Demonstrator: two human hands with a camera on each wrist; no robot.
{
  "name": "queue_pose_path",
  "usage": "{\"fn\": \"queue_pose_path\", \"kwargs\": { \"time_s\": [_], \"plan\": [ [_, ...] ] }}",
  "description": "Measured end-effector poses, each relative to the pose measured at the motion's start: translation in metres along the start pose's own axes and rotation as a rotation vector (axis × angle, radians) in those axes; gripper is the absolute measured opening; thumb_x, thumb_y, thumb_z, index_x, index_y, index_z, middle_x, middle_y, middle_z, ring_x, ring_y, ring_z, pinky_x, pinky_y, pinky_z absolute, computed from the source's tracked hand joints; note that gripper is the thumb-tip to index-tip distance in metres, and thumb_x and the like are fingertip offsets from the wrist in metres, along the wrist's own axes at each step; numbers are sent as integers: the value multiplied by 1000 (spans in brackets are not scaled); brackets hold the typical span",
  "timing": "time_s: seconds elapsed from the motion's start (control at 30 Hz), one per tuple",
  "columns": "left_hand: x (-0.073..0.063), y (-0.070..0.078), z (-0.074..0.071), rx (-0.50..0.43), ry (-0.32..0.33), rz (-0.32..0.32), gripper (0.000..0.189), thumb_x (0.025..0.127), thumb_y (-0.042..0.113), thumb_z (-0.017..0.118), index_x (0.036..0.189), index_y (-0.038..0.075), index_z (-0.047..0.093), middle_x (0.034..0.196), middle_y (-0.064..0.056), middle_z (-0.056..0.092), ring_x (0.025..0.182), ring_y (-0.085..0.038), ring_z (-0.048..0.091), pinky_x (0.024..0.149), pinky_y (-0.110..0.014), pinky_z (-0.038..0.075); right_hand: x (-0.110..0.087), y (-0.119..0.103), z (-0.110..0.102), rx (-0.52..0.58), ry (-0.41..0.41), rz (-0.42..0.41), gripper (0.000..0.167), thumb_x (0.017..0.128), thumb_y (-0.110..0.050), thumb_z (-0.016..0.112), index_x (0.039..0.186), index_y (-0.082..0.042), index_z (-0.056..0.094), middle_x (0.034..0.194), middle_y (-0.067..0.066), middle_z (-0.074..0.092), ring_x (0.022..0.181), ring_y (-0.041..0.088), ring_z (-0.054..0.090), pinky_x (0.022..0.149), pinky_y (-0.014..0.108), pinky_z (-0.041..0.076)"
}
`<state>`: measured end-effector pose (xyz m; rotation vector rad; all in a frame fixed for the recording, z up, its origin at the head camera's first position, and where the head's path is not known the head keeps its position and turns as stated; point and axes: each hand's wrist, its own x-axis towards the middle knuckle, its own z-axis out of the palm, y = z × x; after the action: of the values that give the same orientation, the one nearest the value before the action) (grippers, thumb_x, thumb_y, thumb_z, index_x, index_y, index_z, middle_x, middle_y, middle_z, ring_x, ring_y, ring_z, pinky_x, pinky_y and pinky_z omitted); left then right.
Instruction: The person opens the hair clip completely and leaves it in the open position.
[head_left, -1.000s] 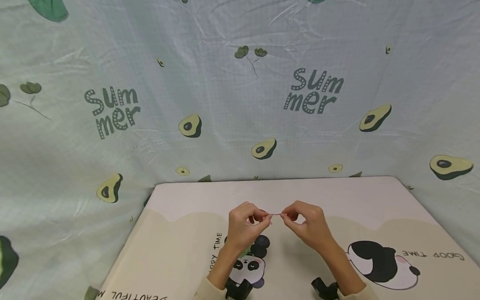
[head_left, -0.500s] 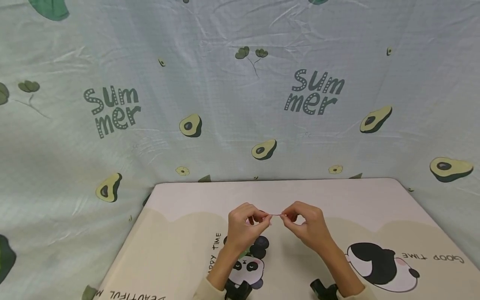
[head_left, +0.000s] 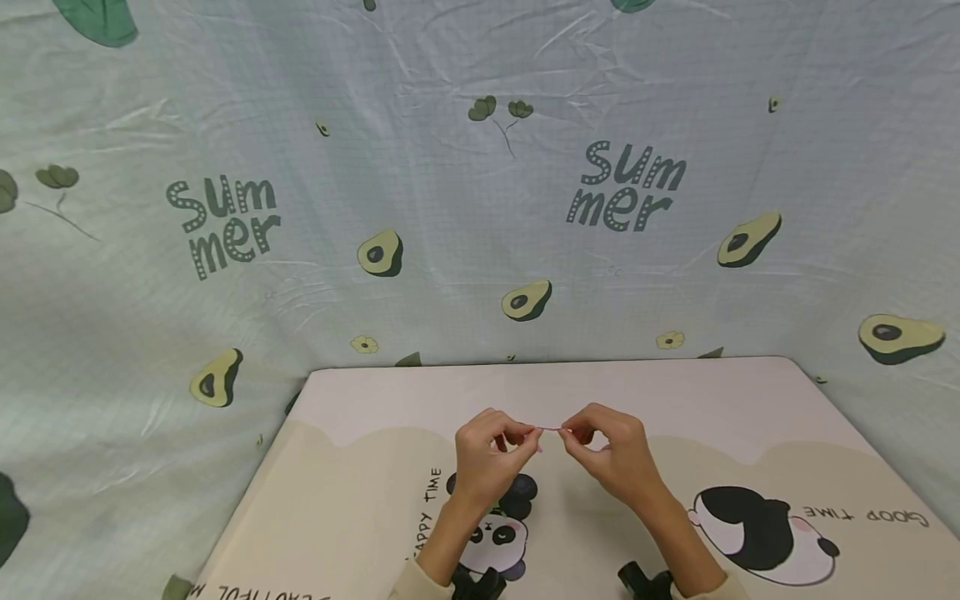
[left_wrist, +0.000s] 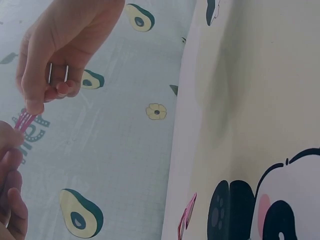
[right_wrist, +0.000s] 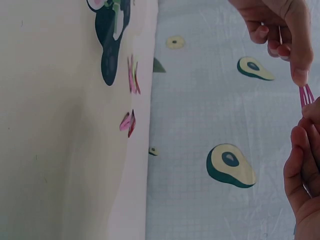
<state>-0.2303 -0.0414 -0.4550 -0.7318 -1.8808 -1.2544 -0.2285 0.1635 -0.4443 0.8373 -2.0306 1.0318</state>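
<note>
In the head view, my left hand (head_left: 483, 457) and right hand (head_left: 617, 457) are raised over the table, fingertips facing each other. Between them spans a pink snap hair clip (head_left: 550, 429), seen edge-on as a thin line. Each hand pinches one end between thumb and forefinger. From the left wrist, the clip (left_wrist: 25, 121) shows slits along its length, with my right hand (left_wrist: 62, 50) above it. In the right wrist view, the clip (right_wrist: 306, 95) sits between both hands, its ends covered by fingertips.
More pink clip-like pieces (right_wrist: 133, 75) lie on the table near its far edge, below the hands. The table cover (head_left: 360, 517) carries panda and dog prints. Behind the table hangs an avocado-print sheet (head_left: 450, 192). Dark camera mounts (head_left: 480, 586) sit at the wrists.
Both hands keep their pinch on the hair clip, almost still. The clip slants a little more, and the head view has shifted very slightly.
</note>
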Motion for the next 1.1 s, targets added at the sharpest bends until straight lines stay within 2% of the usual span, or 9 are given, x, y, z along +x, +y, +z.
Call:
{"fn": "queue_pose_path", "kwargs": {
  "time_s": [0.13,0.37,0.7,1.1],
  "plan": [
    [-1,0,0,7,1,-6,12,77,3,88,78,11,78,67,0,71,60,-11,60,52,-16,47,0,-1,0,-7,2,2,26,74,8,81,86,-14,74,74,-6,69,64,4,58,61,14,49],
    [-1,-2,2,1,15,32,14,76,1,87,78,11,78,66,0,70,59,-11,60,51,-15,46,1,-2,0,-11,4,-5,24,75,7,81,85,-14,74,73,-7,69,64,4,58,61,12,48],
    [-1,2,0,12,2,2,13,76,2,88,77,10,77,66,-1,70,61,-12,62,51,-16,47,0,-1,0,4,2,-18,26,75,8,81,86,-15,74,74,-7,69,64,5,58,61,14,49],
    [0,3,1,33,18,19,13,75,1,87,77,10,77,66,0,70,61,-12,62,51,-16,46,0,-1,1,-6,7,-19,25,75,7,81,86,-15,74,73,-7,68,64,4,58,61,12,48]
  ]
}}
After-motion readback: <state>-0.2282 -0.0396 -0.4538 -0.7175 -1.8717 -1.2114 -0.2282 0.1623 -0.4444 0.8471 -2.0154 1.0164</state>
